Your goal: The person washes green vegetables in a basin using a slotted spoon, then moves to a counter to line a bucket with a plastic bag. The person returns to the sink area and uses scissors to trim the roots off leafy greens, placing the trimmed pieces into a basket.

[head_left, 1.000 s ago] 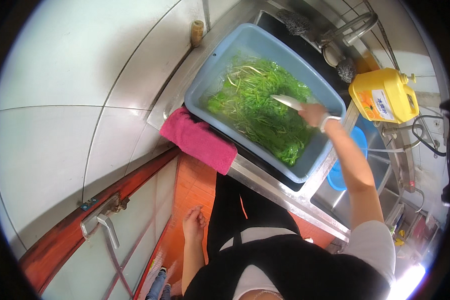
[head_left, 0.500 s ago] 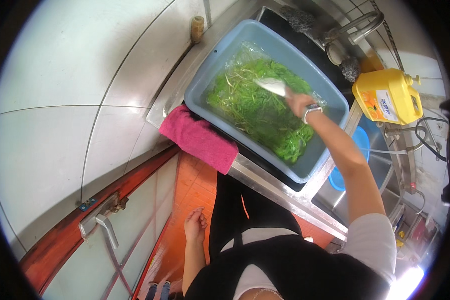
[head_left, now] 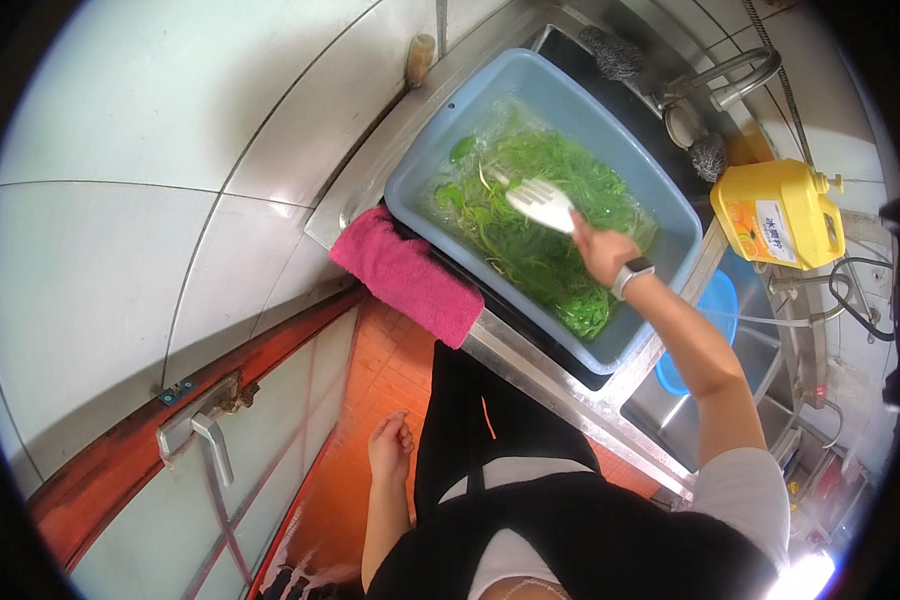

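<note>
The left hand (head_left: 391, 447) is held low over the floor, apart from the desk (head_left: 610, 412); its fingers are half curled and empty as far as can be seen. At the desk's near left corner, a pink towel (head_left: 407, 278) is draped over the edge, just beside the tub (head_left: 675, 250). The blue-grey tub is set at the desk's left part, and the greens (head_left: 530, 245) are spread in water inside it. By the closed fingers of the right hand (head_left: 610, 255), a white slotted spatula (head_left: 542, 205) is gripped at its handle; its head is held at the greens, though whether they are touched cannot be told. To the right of the tub, a blue basin (head_left: 720, 300) is partly hidden by the right arm. Farther off, toward the desk's far edge, a yellow jug (head_left: 745, 205), two scrubbers (head_left: 615, 52) and a tap (head_left: 745, 90) are seen.
</note>
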Available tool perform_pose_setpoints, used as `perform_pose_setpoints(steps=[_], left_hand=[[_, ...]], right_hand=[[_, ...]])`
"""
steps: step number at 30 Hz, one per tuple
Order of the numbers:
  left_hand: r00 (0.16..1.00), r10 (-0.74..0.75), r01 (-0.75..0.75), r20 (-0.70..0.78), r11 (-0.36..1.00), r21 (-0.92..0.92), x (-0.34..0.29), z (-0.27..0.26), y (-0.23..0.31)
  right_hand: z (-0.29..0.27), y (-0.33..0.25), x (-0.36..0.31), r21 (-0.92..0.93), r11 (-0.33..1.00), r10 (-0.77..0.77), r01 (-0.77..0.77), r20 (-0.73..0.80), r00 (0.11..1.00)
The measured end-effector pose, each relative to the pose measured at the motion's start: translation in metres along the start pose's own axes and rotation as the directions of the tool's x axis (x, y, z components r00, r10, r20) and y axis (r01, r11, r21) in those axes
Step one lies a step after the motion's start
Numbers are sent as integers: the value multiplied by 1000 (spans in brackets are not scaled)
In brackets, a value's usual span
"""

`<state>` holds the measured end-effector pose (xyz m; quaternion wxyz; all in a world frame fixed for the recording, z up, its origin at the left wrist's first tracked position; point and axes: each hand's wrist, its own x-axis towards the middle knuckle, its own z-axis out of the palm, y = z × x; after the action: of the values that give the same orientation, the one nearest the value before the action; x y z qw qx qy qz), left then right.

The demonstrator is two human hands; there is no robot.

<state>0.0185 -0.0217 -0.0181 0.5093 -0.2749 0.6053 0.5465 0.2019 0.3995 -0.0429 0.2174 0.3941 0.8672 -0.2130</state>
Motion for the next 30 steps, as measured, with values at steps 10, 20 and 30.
perform_pose_setpoints(steps=[10,20,30], left_hand=[[1000,-10,10,-21,1000,21,2,-5,-2],[1000,-10,9,-21,999,-32,0,-11,-1],[1000,20,-20,-17,999,-25,-1,-14,0]], right_hand=[[12,-45,12,-66,992,112,-107,67,992],[-21,-47,-20,-1,1000,8,-8,-60,998],[15,-66,18,-109,992,60,-62,-22,998]])
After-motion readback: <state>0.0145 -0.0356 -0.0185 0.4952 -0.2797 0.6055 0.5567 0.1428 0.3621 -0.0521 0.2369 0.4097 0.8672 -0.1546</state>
